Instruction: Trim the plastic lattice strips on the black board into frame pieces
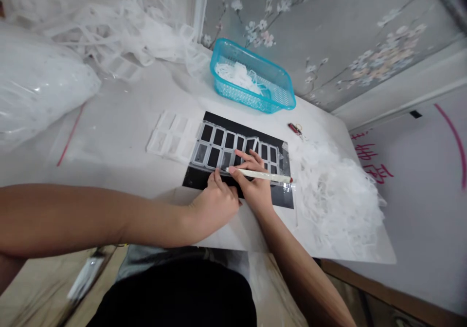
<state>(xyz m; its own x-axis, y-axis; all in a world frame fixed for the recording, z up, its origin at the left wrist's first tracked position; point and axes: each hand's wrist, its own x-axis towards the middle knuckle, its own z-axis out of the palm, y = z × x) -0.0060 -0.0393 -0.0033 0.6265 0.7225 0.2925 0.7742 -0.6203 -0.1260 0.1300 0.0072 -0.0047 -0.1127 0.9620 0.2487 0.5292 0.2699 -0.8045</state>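
Note:
A translucent white frame with two rows of rectangular windows (214, 144) lies on a black sheet (280, 200) on the white table. My right hand (255, 178) rests over its right part, fingers closed round a thin cream-coloured stick (270, 175) with a reddish end; its other tip points left, at the frame's lower edge. My left hand (219, 198) is at the near edge of the black sheet, fingers bent and pressed together by the frame's lower edge. What its fingertips hold, if anything, is hidden.
Another white windowed sheet (173, 135) lies left of the black one. Behind stands a blue basket (251, 100) with white pieces. A heap of white strips (335, 195) is at the right, a small red object (294, 129) behind it. A filled plastic bag (40, 83) lies far left.

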